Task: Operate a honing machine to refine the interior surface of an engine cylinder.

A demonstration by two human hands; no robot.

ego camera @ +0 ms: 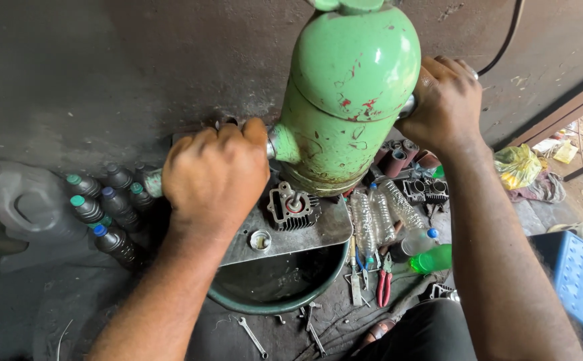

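Note:
A large green machine head (351,93), chipped and rusty, hangs over a finned engine cylinder (293,208) that sits on a metal plate (318,234). My left hand (214,175) grips the machine's left handle, whose green end (152,182) sticks out past my fist. My right hand (446,101) is closed around the right handle at the machine's side. A thin shaft runs from the machine down into the cylinder's bore.
A green basin (274,291) lies under the plate. Dark oil bottles (107,210) and a grey jug (24,200) stand left. Clear plastic bottles (381,217), a green bottle (431,259), red pliers (385,284) and wrenches (252,336) litter the floor. A blue stool (582,281) stands right.

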